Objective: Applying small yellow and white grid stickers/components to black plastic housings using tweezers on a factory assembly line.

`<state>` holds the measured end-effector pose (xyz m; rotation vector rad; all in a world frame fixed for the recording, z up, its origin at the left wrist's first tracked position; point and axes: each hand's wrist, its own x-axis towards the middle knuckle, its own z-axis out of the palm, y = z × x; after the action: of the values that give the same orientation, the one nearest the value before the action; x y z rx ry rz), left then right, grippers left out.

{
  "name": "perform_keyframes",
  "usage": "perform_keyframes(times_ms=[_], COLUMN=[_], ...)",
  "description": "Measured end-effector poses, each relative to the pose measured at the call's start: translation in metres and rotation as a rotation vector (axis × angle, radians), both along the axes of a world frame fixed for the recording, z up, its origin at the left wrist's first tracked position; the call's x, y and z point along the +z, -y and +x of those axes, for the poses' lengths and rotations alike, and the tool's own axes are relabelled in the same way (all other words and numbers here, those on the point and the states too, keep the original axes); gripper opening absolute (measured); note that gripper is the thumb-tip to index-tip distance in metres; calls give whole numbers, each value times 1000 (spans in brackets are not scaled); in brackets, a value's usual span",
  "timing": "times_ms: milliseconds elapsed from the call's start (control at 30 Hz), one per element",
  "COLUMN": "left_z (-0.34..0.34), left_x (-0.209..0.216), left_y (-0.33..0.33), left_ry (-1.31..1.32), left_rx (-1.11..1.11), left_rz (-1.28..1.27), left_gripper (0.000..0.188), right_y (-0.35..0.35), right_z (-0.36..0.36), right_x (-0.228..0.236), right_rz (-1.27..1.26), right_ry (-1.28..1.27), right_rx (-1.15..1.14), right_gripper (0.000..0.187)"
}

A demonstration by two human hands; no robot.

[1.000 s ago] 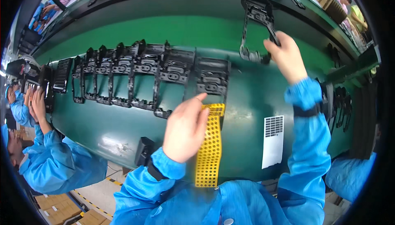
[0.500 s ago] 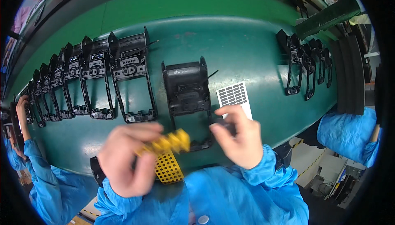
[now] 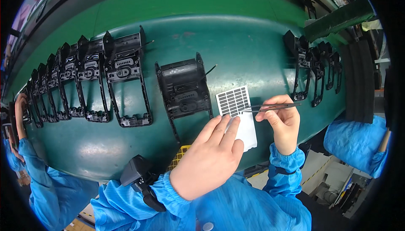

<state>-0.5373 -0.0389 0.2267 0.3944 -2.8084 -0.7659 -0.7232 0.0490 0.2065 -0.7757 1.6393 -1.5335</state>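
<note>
The worktop (image 3: pixel 97 155) is ending below the white sheet (image 3: pixel 249 131). The left hand (image 3: pixel 209 157) is lying outstretched, gripping nothing, fingertips resting on the sheet. Right of the sheet, the right hand (image 3: pixel 283 123) is pinching tweezers (image 3: pixel 279 106) by its black patches (image 3: pixel 232 101). Left of the sheet, a black frame (image 3: pixel 184 88) is lying.

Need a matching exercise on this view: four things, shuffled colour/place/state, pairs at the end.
Column 1
1. Left hand
2. Tweezers
3. Yellow perforated strip
4. Single black frame

Column 2
A. Partly hidden behind the left hand
B. Between the row of frames and the white sheet
C. Laid on the white sheet
D. Held in the right hand

Pairs: 1-C, 2-D, 3-A, 4-B
</note>
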Motion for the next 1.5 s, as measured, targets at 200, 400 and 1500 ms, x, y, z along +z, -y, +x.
perform_keyframes(times_ms=[200, 400, 1500], left_z=[-1, -1, 101], left_x=[-3, -4, -7], left_y=[0, 1, 44], left_ry=[31, 24, -301], left_rx=[-19, -26, 341], left_rz=[-23, -23, 757], left_gripper=[12, 12, 12], right_y=[-6, -8, 63], right_z=[-2, -1, 71], right_x=[-11, -13, 12], right_rz=[-12, -5, -280], right_ry=[-97, -102, -40], right_rx=[-27, -20, 234], right_gripper=[18, 19, 17])
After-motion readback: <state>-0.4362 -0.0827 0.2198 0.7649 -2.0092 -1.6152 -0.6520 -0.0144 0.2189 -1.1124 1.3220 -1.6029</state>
